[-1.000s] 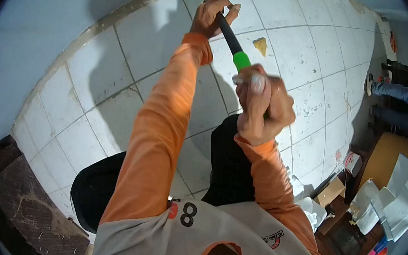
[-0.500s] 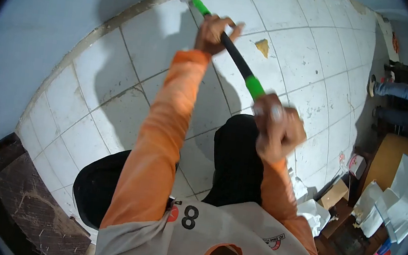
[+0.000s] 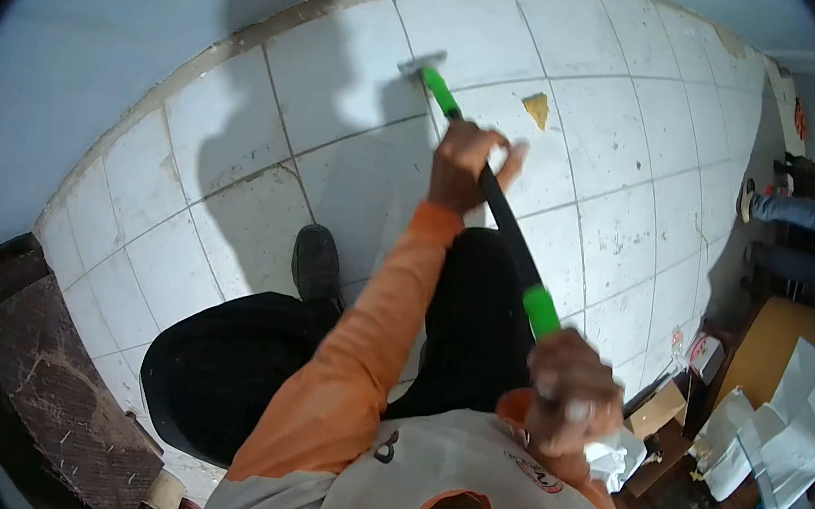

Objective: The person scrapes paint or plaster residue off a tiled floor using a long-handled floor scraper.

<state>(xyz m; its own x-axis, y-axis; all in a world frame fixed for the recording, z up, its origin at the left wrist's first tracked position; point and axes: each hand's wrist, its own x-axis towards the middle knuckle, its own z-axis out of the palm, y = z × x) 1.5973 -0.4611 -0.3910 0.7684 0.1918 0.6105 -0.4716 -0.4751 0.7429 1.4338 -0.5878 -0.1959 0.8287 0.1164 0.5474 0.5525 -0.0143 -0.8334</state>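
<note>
A long-handled scraper [image 3: 511, 228] with a black shaft, green sections and a flat grey blade slants over the white tiled floor [image 3: 619, 158]. My left hand [image 3: 465, 166] is closed round the shaft in its lower half, just above the lower green part. At the top end, by the upper green section, my right hand [image 3: 572, 394] grips the handle, slightly blurred. The blade end lies close to a tile joint near the wall. To its right on the tiles is a yellowish-brown triangular scrap [image 3: 537, 109].
A blue-grey wall [image 3: 120, 41] curves along the far and left sides. A dark board [image 3: 62, 371] lies at lower left. To the right are white sheets [image 3: 803, 400], a cardboard box [image 3: 659, 409] and another person's legs [image 3: 804, 214]. My black shoe [image 3: 316, 261] rests on the tiles.
Both hands and the scraper have come back towards my body, the blade moving away from the wall. My view has shifted slightly, and my shoe now shows.
</note>
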